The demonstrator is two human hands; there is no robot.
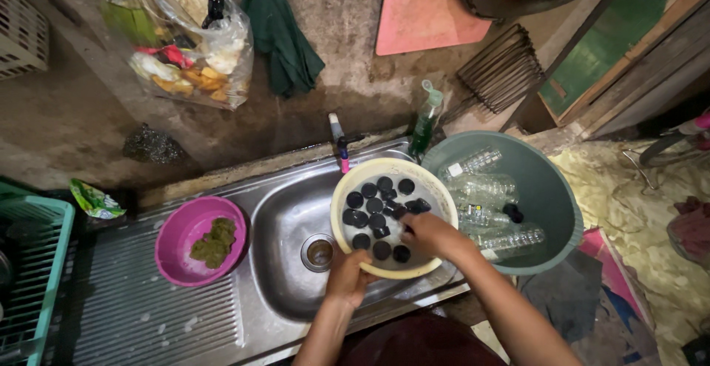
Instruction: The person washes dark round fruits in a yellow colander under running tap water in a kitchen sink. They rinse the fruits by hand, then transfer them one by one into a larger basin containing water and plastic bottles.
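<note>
Bowl (341,197), cream plastic, round, holds black round caps (375,205); I see left hand (346,273) gripping its rim, right hand (429,234) inside, fingertips hidden, grip unclear. Steel sink (285,222) beneath.

Single view, head-worn, looking almost straight down over the steel sink (288,211), wearer standing at its near edge. Lens tipped slightly forward, so the stained wall behind the far edge rises to the top of frame. Wide angle, moderately close: whole basin and ribbed draining board (133,307) covered, forearms entering from the bottom edge, left hand (346,276) and right hand (429,234) near centre over a cream bowl (347,188). Beyond the sink's right edge, a grey-green tub (551,188) and floor clutter; off the left edge, a teal crate (33,277). No second view, so no shared ground to record.
</note>
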